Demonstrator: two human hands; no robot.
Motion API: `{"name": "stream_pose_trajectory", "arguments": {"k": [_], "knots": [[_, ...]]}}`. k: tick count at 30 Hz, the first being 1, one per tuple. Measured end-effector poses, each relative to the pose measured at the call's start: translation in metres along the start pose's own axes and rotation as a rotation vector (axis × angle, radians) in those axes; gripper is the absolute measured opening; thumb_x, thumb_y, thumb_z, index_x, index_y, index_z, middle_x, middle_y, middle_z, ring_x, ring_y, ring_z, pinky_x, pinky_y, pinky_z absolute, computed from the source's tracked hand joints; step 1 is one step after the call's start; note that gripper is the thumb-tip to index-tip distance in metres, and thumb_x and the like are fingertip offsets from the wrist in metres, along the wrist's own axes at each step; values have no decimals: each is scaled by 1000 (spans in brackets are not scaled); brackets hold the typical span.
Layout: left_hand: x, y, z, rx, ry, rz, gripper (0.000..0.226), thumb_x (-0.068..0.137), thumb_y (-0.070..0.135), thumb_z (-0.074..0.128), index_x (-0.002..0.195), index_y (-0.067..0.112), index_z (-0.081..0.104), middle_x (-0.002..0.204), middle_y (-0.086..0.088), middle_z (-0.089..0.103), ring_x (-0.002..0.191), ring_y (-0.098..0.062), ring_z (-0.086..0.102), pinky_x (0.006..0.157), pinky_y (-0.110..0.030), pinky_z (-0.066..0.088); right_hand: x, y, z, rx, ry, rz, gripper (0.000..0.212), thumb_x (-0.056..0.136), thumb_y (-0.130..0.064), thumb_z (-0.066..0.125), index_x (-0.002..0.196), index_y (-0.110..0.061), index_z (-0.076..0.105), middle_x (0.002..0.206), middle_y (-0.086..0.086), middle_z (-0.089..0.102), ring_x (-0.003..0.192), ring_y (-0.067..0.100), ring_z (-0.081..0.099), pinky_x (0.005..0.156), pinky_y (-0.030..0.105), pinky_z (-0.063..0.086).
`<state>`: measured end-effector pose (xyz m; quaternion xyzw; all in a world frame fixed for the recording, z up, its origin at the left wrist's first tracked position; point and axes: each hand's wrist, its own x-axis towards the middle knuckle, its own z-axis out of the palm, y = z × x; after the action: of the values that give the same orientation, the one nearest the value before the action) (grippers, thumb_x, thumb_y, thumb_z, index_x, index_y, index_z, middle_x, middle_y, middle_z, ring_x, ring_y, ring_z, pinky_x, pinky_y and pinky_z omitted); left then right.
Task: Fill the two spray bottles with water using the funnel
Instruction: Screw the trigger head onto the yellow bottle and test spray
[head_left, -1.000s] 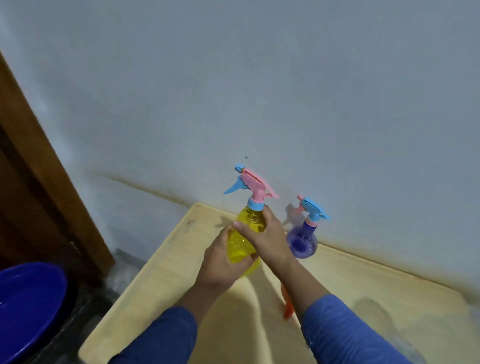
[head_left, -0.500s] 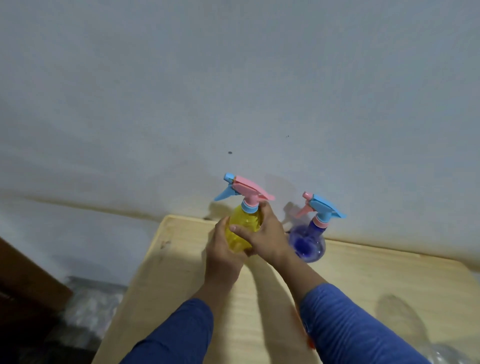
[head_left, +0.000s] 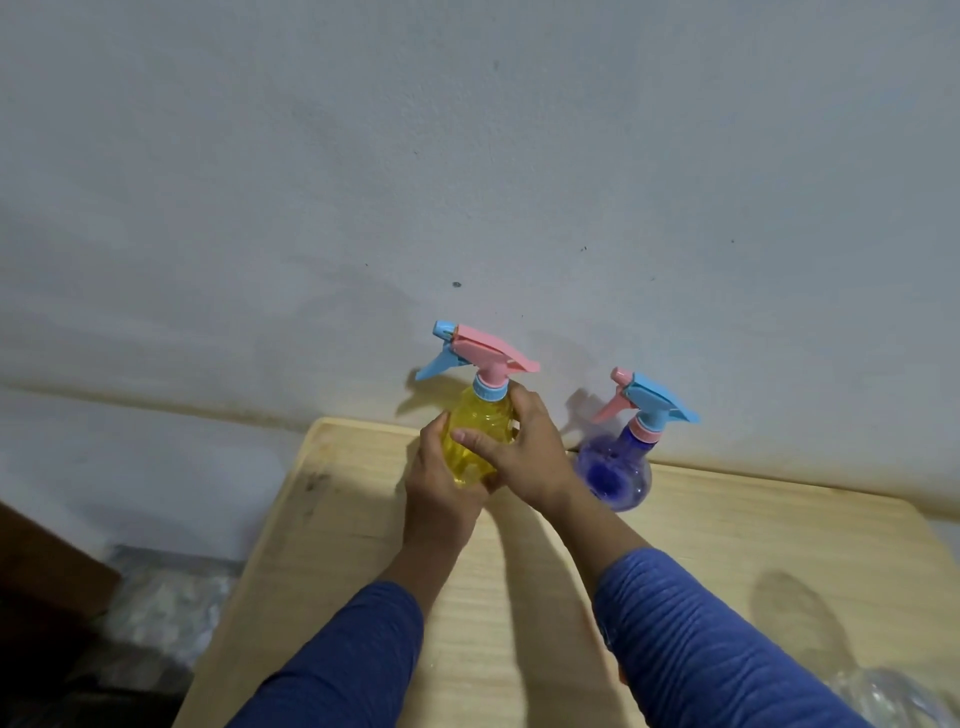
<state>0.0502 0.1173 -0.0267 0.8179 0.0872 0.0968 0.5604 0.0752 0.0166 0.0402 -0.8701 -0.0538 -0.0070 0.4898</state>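
Observation:
A yellow spray bottle (head_left: 475, 441) with a pink and blue trigger head stands at the back of the wooden table (head_left: 353, 519), near the wall. My left hand (head_left: 441, 488) grips its lower left side. My right hand (head_left: 519, 452) wraps its right side and shoulder, thumb across the front. Just to the right a purple spray bottle (head_left: 615, 467) with a blue and pink head stands upright, untouched. A sliver of orange (head_left: 622, 675) shows beside my right sleeve; the funnel cannot be made out.
A grey wall rises right behind the bottles. The table's left edge drops to a floor with crumpled clear plastic (head_left: 156, 613). A clear plastic object (head_left: 893, 701) lies at the table's lower right corner. Dark wood (head_left: 41, 571) stands at far left.
The view has swung right and up, so the door and the blue basin left the frame. Both hands stay on the yellow bottle, which now stands on the table beside the purple one.

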Motion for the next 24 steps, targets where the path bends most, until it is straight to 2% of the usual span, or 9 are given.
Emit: {"name": "stream_pose_trajectory", "arguments": {"k": [9, 15, 17, 19, 21, 24], "knots": [[1, 0, 0, 21, -19, -13, 92, 61, 23, 85, 137, 29, 32, 125, -5, 55, 106, -22, 58, 87, -37, 53, -2, 3, 2, -28, -16, -2, 63, 79, -38, 72, 133, -23, 44, 124, 2, 51, 115, 15, 49, 100, 37, 45], [5, 4, -7, 101, -69, -31, 98, 60, 20, 84, 140, 28, 27, 126, -1, 53, 111, -22, 56, 88, -33, 50, -4, -1, -4, 19, -107, 70, 70, 72, -35, 78, 131, -27, 42, 120, -2, 59, 108, 18, 58, 90, 46, 53], [4, 7, -12, 141, -126, -46, 111, 58, 26, 86, 146, 24, 18, 134, 3, 46, 118, -18, 50, 91, -29, 44, -7, -2, -11, -7, -138, 107, 80, 73, -33, 77, 139, -24, 34, 134, -2, 52, 122, 18, 51, 101, 42, 46], [2, 12, -18, 206, -163, -67, 116, 61, 32, 85, 149, 18, 11, 143, -5, 40, 128, -23, 44, 101, -31, 39, -12, -4, -21, -69, -128, 171, 87, 78, -28, 72, 149, -20, 21, 151, 1, 34, 137, 19, 35, 111, 33, 33], [-2, 19, -25, 274, -186, -92, 104, 72, 33, 78, 149, 10, 11, 147, -12, 36, 134, -28, 36, 107, -33, 31, -20, -9, -32, -155, -89, 216, 81, 83, -21, 64, 150, -15, 18, 154, 5, 28, 140, 21, 31, 109, 29, 30], [-13, 28, -34, 402, -214, -126, 79, 82, 31, 69, 142, 2, 26, 142, -18, 40, 131, -30, 38, 105, -33, 31, -36, -18, -51, -448, -100, 256, 59, 88, -21, 55, 143, -9, 36, 148, 10, 39, 135, 23, 39, 105, 26, 33]]}}
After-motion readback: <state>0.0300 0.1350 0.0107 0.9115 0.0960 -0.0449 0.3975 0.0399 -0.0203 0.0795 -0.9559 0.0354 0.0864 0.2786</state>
